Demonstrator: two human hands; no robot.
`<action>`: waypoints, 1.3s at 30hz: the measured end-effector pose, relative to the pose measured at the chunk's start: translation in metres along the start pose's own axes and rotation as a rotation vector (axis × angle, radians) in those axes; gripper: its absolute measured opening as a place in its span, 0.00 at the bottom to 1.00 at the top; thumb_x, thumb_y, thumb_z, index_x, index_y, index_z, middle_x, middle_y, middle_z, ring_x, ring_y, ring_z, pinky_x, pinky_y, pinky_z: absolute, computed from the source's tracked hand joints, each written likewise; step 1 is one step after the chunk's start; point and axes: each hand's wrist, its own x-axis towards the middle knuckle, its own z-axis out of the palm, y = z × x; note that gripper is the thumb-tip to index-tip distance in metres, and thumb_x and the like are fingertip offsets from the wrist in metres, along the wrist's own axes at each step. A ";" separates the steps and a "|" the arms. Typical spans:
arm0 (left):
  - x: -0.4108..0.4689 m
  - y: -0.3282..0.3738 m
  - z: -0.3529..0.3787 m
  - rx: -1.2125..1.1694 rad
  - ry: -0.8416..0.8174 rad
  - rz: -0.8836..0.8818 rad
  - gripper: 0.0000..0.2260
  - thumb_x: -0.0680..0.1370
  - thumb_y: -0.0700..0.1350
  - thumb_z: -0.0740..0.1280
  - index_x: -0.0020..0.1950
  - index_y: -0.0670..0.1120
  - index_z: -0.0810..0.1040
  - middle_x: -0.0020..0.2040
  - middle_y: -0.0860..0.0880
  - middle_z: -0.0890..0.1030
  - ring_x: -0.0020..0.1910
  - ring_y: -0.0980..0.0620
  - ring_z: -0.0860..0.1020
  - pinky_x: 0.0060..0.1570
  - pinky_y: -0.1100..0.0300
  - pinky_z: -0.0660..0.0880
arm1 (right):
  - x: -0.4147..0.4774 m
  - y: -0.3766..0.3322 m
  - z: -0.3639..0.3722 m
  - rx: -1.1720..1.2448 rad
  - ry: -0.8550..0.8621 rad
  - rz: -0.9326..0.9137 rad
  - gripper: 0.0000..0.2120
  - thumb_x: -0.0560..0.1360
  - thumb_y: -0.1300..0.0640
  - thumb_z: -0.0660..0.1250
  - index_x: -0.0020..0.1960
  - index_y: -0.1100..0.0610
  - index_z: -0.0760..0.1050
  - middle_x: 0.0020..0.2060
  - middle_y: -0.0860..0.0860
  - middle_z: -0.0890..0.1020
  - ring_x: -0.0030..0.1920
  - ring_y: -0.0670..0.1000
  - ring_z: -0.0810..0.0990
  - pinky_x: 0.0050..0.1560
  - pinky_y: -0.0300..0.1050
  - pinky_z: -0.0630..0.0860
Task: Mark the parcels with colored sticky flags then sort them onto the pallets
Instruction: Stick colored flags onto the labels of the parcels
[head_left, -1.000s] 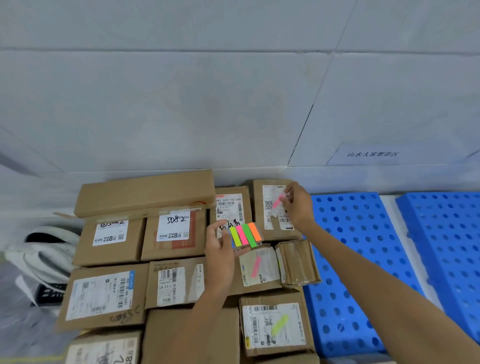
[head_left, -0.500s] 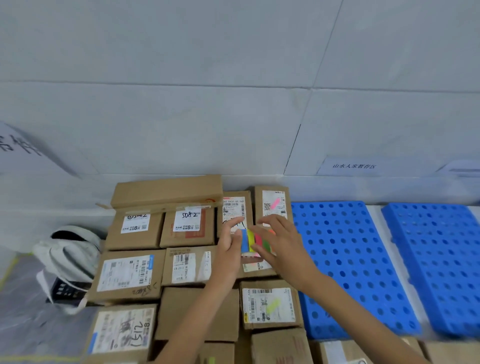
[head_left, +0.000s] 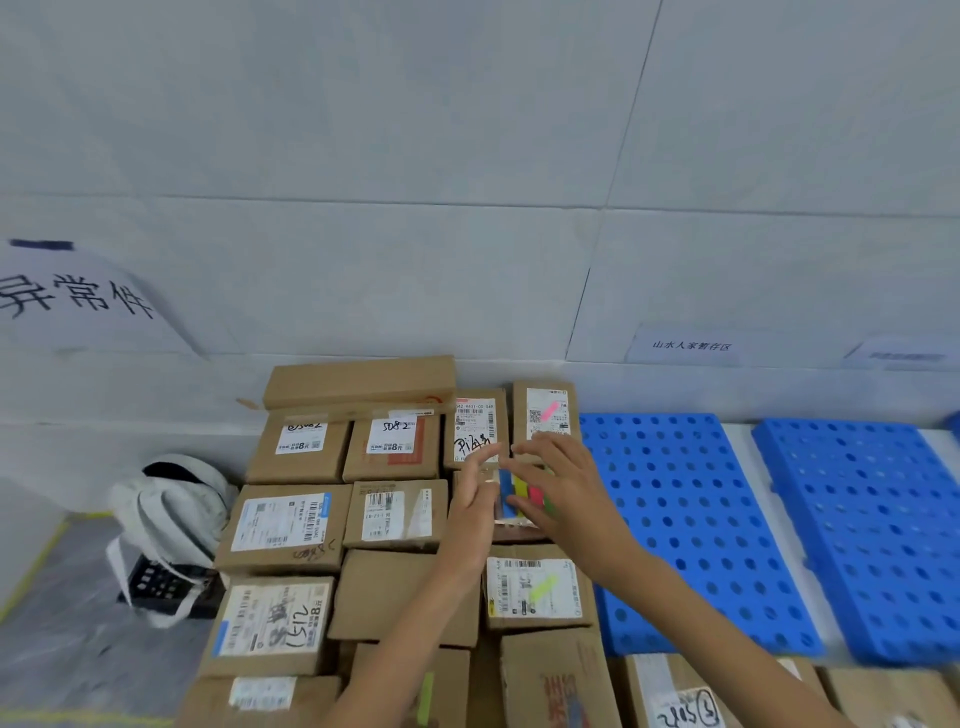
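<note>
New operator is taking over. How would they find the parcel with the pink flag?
Find the left blue pallet beside the cardboard stack. Follow its left edge back to the wall; the pink-flag parcel sits at that corner. Its white label carries a slanted pink flag, while the neighbour parcel on its left shows black handwriting.

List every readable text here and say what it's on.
"异常件": large wall sheet, left.
"山水人家暂存区": small wall sign, right.
"8元": label on back-row parcel.
"1512", handwritten: front-left parcel.
"2805", handwritten: bottom-right parcel.
Remaining label print and barcode numbers: too small or blurred.
</note>
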 end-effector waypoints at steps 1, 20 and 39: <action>-0.002 -0.001 0.000 -0.012 0.001 0.002 0.17 0.76 0.47 0.54 0.59 0.65 0.73 0.65 0.48 0.73 0.59 0.42 0.76 0.59 0.39 0.73 | -0.002 -0.002 -0.002 0.011 0.015 -0.008 0.15 0.71 0.50 0.66 0.56 0.51 0.77 0.54 0.49 0.78 0.59 0.52 0.73 0.59 0.49 0.71; -0.038 0.007 0.028 -0.028 -0.041 -0.065 0.18 0.81 0.36 0.49 0.59 0.56 0.71 0.53 0.40 0.77 0.43 0.48 0.83 0.42 0.51 0.81 | -0.027 -0.011 -0.026 0.165 0.093 0.013 0.07 0.68 0.65 0.73 0.42 0.56 0.79 0.37 0.49 0.78 0.41 0.49 0.74 0.43 0.43 0.73; -0.059 0.001 0.043 -0.184 0.103 -0.173 0.11 0.82 0.42 0.57 0.61 0.50 0.73 0.41 0.44 0.77 0.40 0.49 0.82 0.41 0.49 0.82 | -0.059 -0.019 -0.038 0.333 0.019 0.108 0.07 0.66 0.61 0.74 0.38 0.51 0.79 0.37 0.45 0.74 0.44 0.46 0.69 0.45 0.36 0.67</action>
